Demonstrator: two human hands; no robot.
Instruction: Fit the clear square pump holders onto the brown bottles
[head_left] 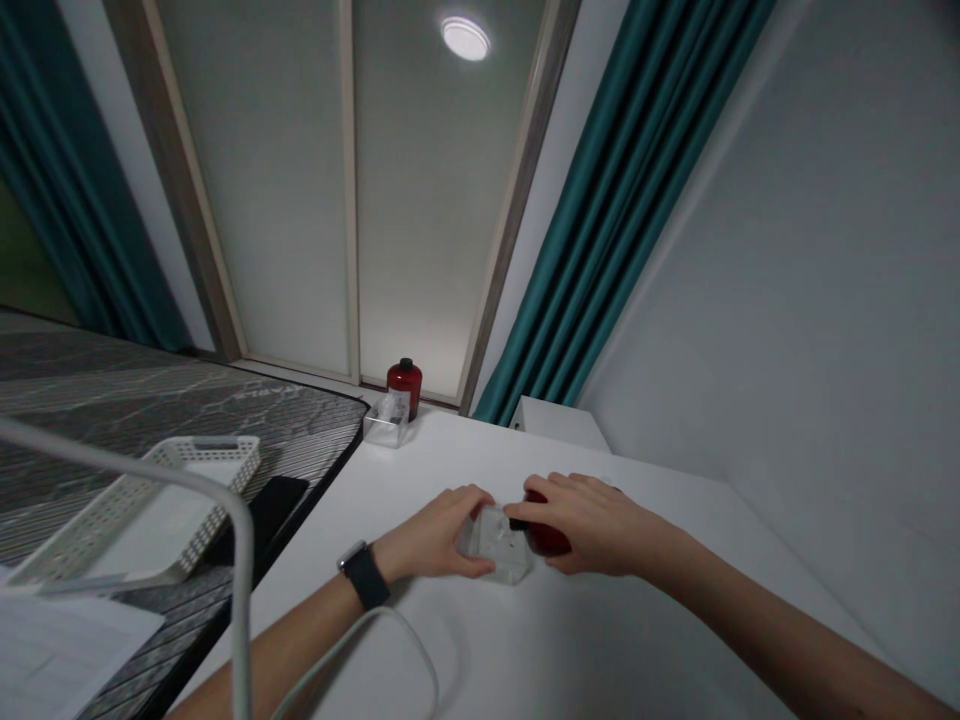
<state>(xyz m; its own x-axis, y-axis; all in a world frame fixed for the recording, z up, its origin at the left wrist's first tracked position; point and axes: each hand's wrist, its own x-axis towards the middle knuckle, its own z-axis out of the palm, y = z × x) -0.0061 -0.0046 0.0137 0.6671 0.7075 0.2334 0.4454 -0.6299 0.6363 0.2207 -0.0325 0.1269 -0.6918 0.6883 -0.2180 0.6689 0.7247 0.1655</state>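
— Where's the red bottle (546, 540)?
— On its side on the table (600, 640). The right grip (592, 520) is wrapped around it, and the left grip (435, 530) clasps the clear box (495, 545).
— Inside yet?
— Seemingly not; only its cap meets the box.

Clear plastic box (496, 545) on white table (600, 640), against dark red bottle (546, 538) (mostly hidden)

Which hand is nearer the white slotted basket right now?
Left. The left hand grips the clear box on the table, to the right of the basket; the right hand holds the red bottle farther right.
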